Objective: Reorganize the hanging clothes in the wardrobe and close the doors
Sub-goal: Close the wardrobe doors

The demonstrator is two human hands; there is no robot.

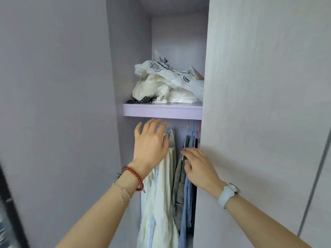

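Observation:
The wardrobe stands open between its left door (53,104) and its right door (259,104). Below the lilac shelf (161,110) hang cream and pale blue shirts (161,203) on the left and grey and blue garments (184,197) on the right, with a gap between the groups. My left hand (151,142) lies with spread straight fingers against the top of the cream shirts near their hangers. My right hand (197,167) touches the edge of the right-hand group with its fingers extended. Coloured hangers (194,133) show above that hand.
On the shelf lies a heap of white cloth and a printed plastic bag (168,83), a dotted dark ribbon (143,99) and a hanger (194,71) at the back right. A dark frame edge (10,203) runs down the far left.

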